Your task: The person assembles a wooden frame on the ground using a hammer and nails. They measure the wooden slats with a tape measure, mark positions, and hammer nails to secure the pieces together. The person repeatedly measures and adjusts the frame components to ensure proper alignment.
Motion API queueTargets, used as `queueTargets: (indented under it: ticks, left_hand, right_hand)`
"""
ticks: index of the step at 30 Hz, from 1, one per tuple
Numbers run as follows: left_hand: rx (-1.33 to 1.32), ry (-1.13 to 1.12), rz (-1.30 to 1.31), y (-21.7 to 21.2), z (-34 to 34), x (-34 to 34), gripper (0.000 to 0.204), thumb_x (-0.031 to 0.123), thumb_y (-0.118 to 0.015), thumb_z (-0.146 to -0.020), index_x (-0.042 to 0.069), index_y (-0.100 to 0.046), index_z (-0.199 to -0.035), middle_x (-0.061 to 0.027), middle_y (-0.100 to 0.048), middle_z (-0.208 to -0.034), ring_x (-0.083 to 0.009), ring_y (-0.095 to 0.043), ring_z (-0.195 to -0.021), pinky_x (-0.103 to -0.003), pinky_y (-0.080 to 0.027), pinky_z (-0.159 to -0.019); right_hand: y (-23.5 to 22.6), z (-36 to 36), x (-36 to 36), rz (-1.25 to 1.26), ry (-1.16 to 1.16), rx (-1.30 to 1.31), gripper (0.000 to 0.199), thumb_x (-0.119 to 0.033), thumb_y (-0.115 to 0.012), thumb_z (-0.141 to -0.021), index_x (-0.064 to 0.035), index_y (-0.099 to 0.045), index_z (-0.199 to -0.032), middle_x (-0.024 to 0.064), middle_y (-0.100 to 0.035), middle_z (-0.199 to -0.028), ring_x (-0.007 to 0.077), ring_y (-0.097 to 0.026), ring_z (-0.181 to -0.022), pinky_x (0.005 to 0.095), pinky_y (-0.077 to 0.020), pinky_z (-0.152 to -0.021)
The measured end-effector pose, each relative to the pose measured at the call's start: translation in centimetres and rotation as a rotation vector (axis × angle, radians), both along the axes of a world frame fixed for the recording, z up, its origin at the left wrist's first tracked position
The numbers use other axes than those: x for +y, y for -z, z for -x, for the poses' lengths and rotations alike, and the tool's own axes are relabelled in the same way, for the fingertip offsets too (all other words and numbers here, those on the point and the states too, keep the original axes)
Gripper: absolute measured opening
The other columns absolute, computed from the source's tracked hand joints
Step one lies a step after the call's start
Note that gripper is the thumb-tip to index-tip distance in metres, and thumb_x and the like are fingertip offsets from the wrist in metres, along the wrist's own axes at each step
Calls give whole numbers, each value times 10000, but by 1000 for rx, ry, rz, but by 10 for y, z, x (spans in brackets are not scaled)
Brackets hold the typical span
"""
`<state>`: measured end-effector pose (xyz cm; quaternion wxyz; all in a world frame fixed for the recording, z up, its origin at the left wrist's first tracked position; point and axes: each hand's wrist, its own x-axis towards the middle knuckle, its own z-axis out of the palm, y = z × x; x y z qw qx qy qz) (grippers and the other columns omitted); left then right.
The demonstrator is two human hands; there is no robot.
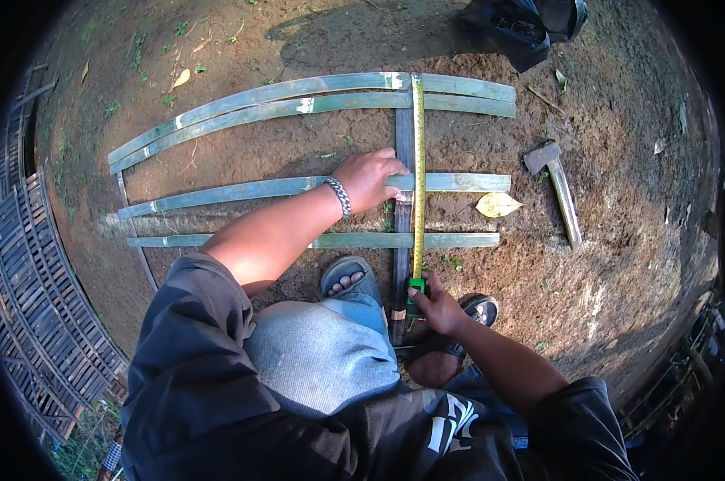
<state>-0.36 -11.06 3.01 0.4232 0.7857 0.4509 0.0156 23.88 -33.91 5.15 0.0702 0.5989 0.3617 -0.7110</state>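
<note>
Several green bamboo strips (242,191) lie crosswise on bare earth, over one upright strip (403,140). A yellow tape measure blade (418,160) runs along that upright strip from the far strips down to its green case (415,287). My left hand (369,178) presses down where the third strip crosses the tape. My right hand (438,305) grips the tape case near my sandalled feet (348,276). I wear a metal bracelet on the left wrist.
A hammer-like tool (556,186) lies on the soil to the right, beside a yellow leaf (497,205). A woven bamboo panel (34,289) sits at the left edge. A black bag (523,24) lies at the top.
</note>
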Motion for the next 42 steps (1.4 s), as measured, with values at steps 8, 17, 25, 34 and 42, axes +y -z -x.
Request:
queueTargets:
  ticks: [8,17,25,34,42]
  left_hand:
    - [2,10,-17,-1,0,2,379,205,-824,-800,141,-742,-1165,-81,-652,-1064,-317,-693,-1000,-456,-559,-938]
    - [19,30,-80,0,-1,3,378,220,-841,-786,161,-752,-1148,-51,-667,-1052,-303,-671,-997,-453,-511,-995]
    - [31,42,-76,-2,0,4,382,227,-854,-782,169,-757,-1146,-44,-673,-1045,-290,-662,-983,-430,-499,-985]
    - [41,60,-73,-7,0,4,350,252,-849,-804,155,-764,-1130,-56,-678,-1043,-252,-688,-1039,-419,-458,-1007]
    - [38,61,-100,-3,1,3,340,253,-835,-808,167,-770,-1130,-52,-676,-1026,-243,-683,-1044,-415,-453,-1005]
  right_hand:
    - [3,0,-4,30,35,17,720,-498,-575,-1037,-49,-301,-1530,279,-678,-1220,373,-700,-1127,437,-521,-995]
    - [3,-1,-3,27,77,44,710,-460,-593,-1039,-43,-291,-1528,253,-681,-1159,311,-726,-1013,408,-583,-859]
    - [-11,3,10,45,62,40,673,-432,-594,-1049,-52,-298,-1519,233,-676,-1169,298,-728,-1002,407,-585,-868]
    - [0,1,-1,22,101,72,658,-421,-594,-1052,-32,-305,-1496,237,-666,-1173,297,-714,-1033,407,-574,-893]
    - [9,-1,-7,-3,90,70,655,-430,-593,-1049,-38,-316,-1495,243,-665,-1176,306,-710,-1047,412,-565,-911]
